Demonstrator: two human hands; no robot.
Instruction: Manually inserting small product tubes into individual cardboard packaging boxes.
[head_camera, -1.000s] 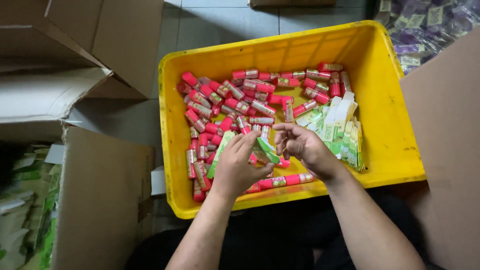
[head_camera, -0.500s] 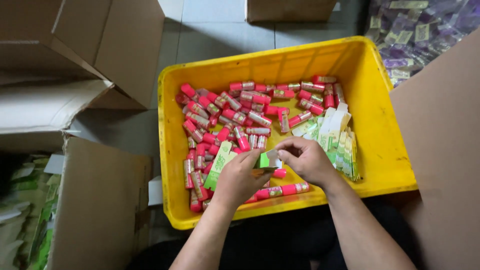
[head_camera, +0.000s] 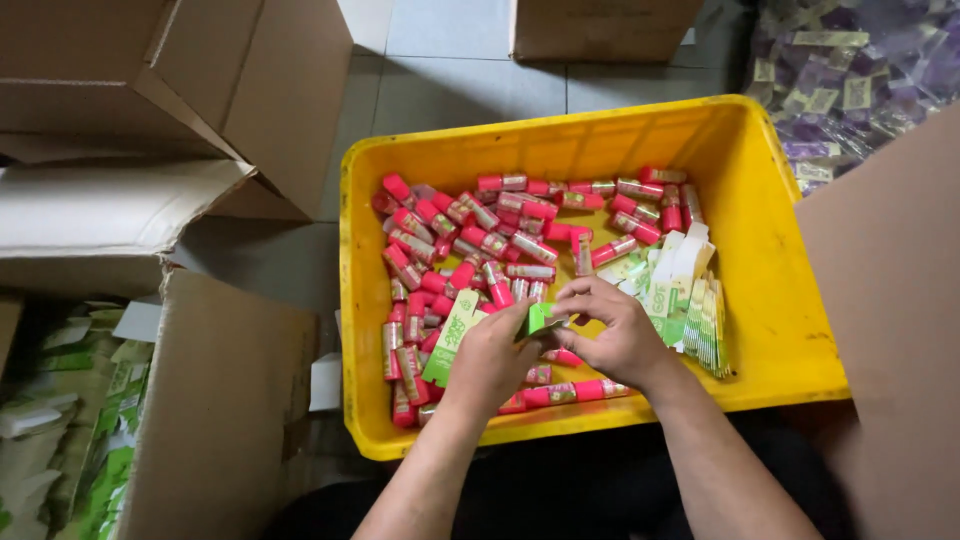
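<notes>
Both my hands meet over the near side of a yellow plastic bin. My left hand grips a small green and white carton that points down to the left. My right hand pinches the carton's open green flap at its upper end. Several pink and red tubes lie loose across the bin floor under and beyond my hands. A stack of flat green and white cartons leans at the bin's right side, just right of my right hand.
An open cardboard box stands at the left, and another box at the lower left holds green and white cartons. A heap of purple packets lies at the top right. A brown cardboard sheet borders the bin's right.
My hands have drawn closer together over the carton, and my right hand now works its upper flap. The view has shifted slightly.
</notes>
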